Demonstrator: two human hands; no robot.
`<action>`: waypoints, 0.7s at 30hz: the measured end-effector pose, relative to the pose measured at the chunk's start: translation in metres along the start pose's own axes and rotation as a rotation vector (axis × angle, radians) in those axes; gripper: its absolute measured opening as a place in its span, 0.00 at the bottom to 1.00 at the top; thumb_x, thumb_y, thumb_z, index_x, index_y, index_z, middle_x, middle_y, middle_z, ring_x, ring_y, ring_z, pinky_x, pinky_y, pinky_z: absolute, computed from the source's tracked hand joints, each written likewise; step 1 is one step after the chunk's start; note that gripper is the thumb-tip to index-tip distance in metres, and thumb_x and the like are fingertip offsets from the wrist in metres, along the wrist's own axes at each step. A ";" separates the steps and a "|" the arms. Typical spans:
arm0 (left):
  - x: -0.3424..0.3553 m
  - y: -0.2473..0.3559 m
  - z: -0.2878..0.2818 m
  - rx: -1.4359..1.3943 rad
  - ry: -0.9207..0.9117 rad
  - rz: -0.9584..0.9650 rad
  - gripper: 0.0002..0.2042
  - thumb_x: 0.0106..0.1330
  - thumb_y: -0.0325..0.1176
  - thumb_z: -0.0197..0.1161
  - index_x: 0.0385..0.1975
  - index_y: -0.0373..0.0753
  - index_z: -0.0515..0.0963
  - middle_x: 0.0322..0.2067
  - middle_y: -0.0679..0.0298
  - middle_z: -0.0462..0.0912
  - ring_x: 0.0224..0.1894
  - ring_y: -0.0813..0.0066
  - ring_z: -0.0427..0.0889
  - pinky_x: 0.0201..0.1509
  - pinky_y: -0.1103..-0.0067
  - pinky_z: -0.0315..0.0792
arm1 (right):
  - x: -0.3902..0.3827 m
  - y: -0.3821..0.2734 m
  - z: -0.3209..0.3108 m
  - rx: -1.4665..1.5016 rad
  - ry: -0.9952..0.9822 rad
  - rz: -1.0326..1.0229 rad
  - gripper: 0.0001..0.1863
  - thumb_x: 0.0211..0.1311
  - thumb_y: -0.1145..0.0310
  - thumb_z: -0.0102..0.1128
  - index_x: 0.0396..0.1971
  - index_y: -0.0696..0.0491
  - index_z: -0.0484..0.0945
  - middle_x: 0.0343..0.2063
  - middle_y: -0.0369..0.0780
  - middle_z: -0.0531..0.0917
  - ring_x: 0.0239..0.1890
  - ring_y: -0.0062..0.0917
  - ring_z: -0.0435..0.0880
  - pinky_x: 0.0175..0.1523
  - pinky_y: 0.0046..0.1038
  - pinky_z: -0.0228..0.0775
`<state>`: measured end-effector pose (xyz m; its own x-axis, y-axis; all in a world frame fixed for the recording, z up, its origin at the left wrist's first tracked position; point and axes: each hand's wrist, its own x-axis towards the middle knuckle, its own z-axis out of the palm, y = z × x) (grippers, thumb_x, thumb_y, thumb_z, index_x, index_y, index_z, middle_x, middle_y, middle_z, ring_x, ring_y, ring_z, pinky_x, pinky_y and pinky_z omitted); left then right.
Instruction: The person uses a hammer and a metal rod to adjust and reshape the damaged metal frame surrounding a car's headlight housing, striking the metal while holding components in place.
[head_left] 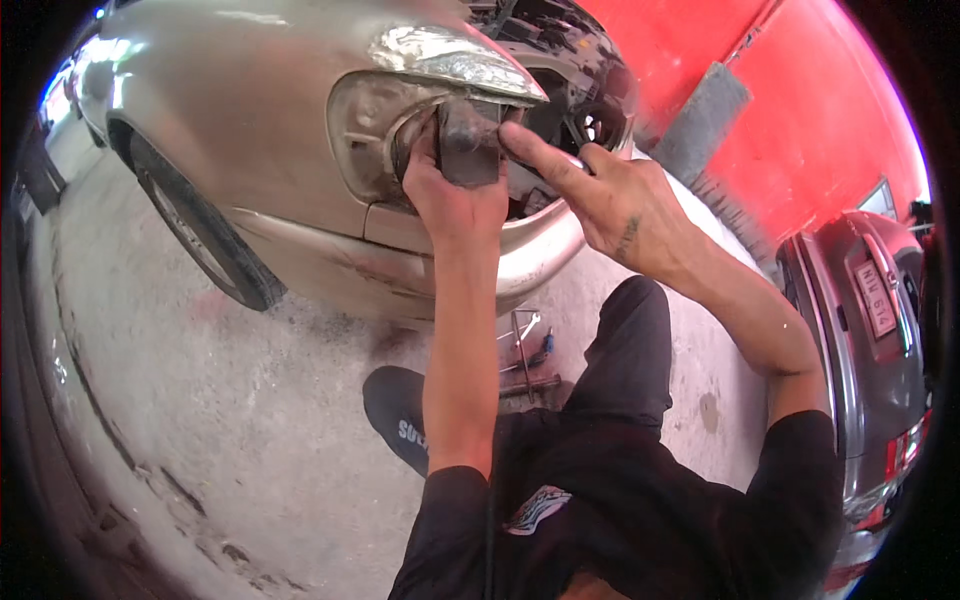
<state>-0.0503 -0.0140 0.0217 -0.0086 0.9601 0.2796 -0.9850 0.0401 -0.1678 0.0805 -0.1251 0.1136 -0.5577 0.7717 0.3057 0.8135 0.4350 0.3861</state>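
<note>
Concrete floor (250, 400); both hands (455, 195) grip car headlamp (400, 120).

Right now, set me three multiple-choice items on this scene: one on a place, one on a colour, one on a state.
1. Where do the hand tools lie?
A. On the floor under the car's front bumper
B. On the car's roof
C. In the person's lap

2. What colour is the wall behind the car?
A. White
B. Red
C. Green

3. How is the left hand engaged?
A. Hanging free at the side
B. Flat on the floor
C. Gripping a dark part at the headlight opening

Answers:
1 A, they rest on the concrete below the bumper.
2 B, the wall is bright red.
3 C, its fingers wrap the part while the right hand points a finger at it.
</note>
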 end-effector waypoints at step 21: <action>0.003 -0.001 -0.009 -0.017 -0.023 -0.028 0.17 0.74 0.39 0.51 0.56 0.37 0.75 0.54 0.56 0.81 0.57 0.56 0.80 0.68 0.46 0.71 | 0.000 -0.009 -0.007 0.060 -0.194 0.151 0.32 0.62 0.71 0.57 0.69 0.42 0.71 0.29 0.49 0.80 0.28 0.48 0.84 0.31 0.42 0.76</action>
<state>-0.0481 -0.0092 0.0144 0.0144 0.9520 0.3057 -0.9818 0.0713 -0.1759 0.0721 -0.1323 0.1158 -0.3913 0.9023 0.1809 0.8969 0.3299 0.2947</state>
